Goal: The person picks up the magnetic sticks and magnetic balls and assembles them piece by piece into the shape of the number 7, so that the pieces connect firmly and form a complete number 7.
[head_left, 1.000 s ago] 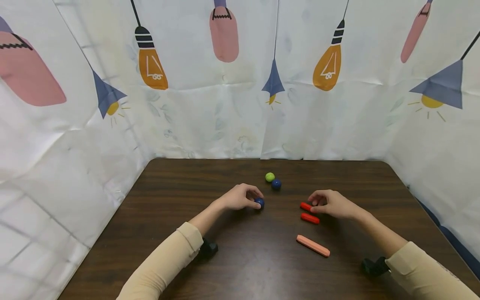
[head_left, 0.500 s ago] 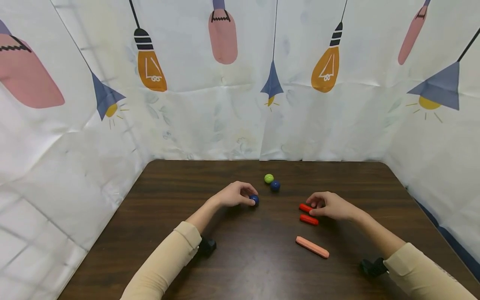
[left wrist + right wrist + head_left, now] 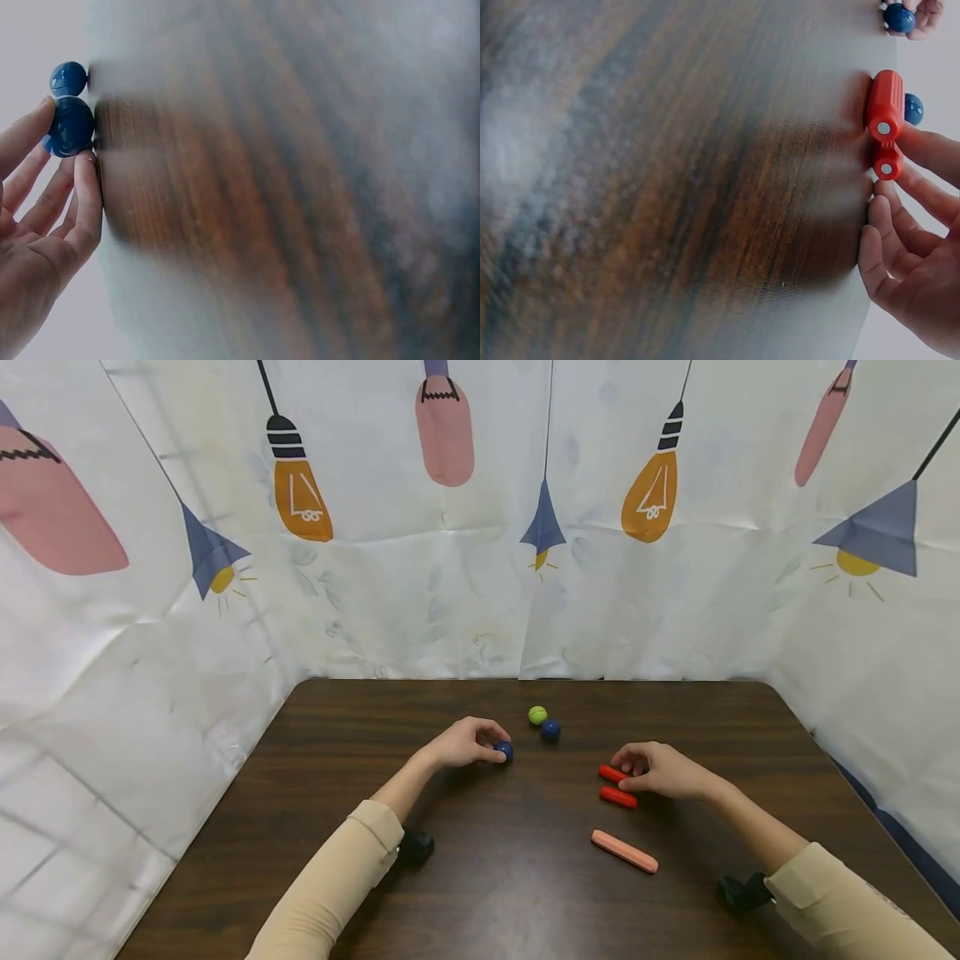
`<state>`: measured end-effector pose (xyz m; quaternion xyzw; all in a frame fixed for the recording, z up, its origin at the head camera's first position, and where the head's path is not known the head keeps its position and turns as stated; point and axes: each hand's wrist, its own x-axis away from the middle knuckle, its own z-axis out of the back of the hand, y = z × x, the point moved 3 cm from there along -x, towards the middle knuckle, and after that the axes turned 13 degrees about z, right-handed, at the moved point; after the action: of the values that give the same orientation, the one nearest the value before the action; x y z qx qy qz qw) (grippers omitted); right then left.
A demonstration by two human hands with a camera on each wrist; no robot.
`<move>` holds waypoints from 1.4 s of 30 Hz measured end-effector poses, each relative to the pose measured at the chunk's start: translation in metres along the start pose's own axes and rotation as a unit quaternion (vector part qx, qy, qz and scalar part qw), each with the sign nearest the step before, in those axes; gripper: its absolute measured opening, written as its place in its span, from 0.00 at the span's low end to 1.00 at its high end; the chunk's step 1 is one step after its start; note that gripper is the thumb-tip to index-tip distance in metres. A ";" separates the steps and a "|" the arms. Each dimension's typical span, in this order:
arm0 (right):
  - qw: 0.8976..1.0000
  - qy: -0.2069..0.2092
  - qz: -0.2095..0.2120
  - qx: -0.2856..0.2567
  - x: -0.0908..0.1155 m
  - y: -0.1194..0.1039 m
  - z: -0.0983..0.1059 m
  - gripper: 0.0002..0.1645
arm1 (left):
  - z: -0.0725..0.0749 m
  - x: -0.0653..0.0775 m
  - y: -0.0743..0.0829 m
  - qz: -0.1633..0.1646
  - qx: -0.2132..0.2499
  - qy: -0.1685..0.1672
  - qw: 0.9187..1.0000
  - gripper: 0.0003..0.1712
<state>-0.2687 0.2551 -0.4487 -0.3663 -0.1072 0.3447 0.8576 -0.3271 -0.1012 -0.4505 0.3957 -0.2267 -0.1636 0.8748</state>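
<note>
My left hand (image 3: 465,743) pinches a glossy blue ball (image 3: 504,751) between thumb and fingers, low over the brown table. In the left wrist view, thumb and a fingertip touch opposite sides of that ball (image 3: 73,126). A second blue ball (image 3: 551,730) lies farther back, beside a lime green ball (image 3: 537,715). On the right, my right hand (image 3: 663,770) pinches the farther of two short red rods (image 3: 611,773). The nearer red rod (image 3: 618,797) lies just in front of it. Pale round discs show on both rods' ends in the right wrist view.
A longer salmon-pink rod (image 3: 625,851) lies slantwise nearer the front of the dark wood-grain table (image 3: 360,710). White curtains (image 3: 450,593) printed with lamps hang along the back and both sides. A black strap device sits at each wrist.
My left hand has carried the blue ball a short way to the left and toward the back. The right hand and the rods have stayed nearly still.
</note>
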 end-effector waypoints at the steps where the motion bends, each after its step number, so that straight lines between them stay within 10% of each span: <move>1: 1.000 0.001 0.000 -0.001 0.000 0.000 0.000 0.21 | 0.000 0.000 0.000 0.002 -0.001 0.002 1.000 0.18; 42: 0.998 -0.023 0.012 0.049 -0.020 -0.012 -0.004 0.10 | 0.001 -0.001 -0.001 0.012 -0.004 -0.003 1.000 0.19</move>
<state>-0.2761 0.2335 -0.4419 -0.3170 -0.1056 0.3686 0.8675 -0.3291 -0.1023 -0.4510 0.3888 -0.2336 -0.1554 0.8776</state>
